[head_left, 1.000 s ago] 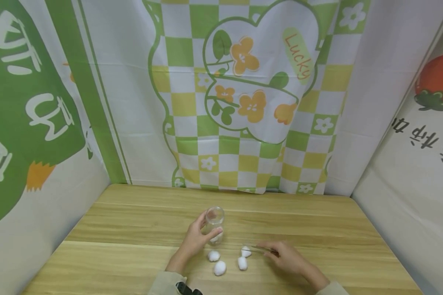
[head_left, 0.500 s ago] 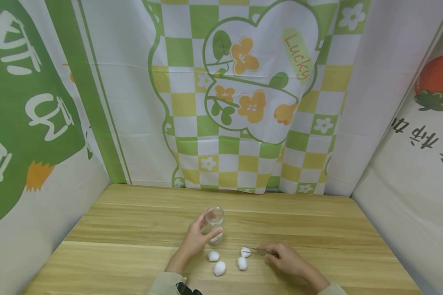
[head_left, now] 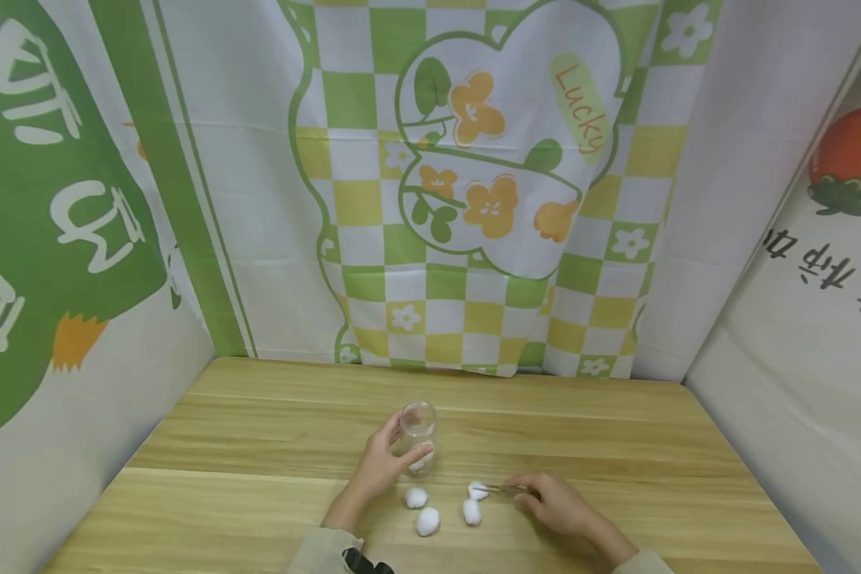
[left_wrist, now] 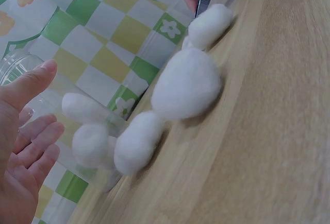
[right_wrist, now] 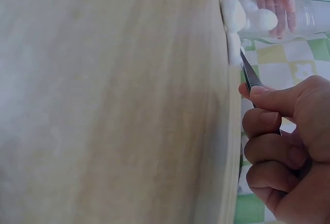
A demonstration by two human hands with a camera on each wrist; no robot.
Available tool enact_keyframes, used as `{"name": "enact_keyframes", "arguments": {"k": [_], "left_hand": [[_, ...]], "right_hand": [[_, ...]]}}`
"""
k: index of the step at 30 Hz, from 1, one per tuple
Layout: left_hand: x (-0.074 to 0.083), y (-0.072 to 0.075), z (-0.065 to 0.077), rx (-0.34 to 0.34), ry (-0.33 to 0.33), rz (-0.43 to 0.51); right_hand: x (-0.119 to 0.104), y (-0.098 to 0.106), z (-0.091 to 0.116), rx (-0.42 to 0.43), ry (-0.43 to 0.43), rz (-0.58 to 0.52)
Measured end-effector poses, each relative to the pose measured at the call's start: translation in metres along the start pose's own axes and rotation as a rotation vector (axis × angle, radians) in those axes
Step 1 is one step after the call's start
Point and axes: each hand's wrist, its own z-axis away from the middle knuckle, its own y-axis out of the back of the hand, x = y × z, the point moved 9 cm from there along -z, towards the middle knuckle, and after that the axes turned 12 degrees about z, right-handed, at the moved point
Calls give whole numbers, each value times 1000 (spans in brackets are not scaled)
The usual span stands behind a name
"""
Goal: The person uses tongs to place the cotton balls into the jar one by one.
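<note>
My left hand [head_left: 379, 469] holds an upright clear jar [head_left: 418, 422], thumb on the near side and fingers round the far side. Inside the jar, white cotton balls [left_wrist: 90, 144] lie low down. My right hand [head_left: 563, 506] pinches metal tweezers [head_left: 511, 489] between thumb and forefinger, as the right wrist view [right_wrist: 251, 74] also shows. Their tips are at a cotton ball [head_left: 477, 491]; whether they squeeze it I cannot tell. Just in front of that ball lies another cotton ball [head_left: 471, 513]. Nearer the jar are a smaller cotton ball [head_left: 415, 498] and a larger cotton ball [head_left: 427, 522].
Everything stands on a wooden table [head_left: 280, 422]. A checked green and yellow curtain [head_left: 445, 311] hangs behind its back edge, with printed cloth panels [head_left: 796, 383] at both sides. A dark band [head_left: 359, 560] is round the left wrist.
At the same cotton ball, the tweezers have shifted very slightly and their arms look closer together. The left hand, the jar and the other cotton balls keep their places.
</note>
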Motion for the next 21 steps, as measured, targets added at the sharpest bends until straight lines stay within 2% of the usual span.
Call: {"name": "enact_keyframes", "arguments": {"k": [4,12,17,21], "left_hand": [[0,0,0,3,0,0],[-2,0,-2,8,-1,-3],[-2,0,-2,7,0,-8],[-2,0,-1,7,0,-5]], "right_hand": [[-1,5,1,36,-7,68],[-4,13,1,81,8,108],[-4,15,0,83,-6,96],[-2,16,-1,75,-28,46]]}}
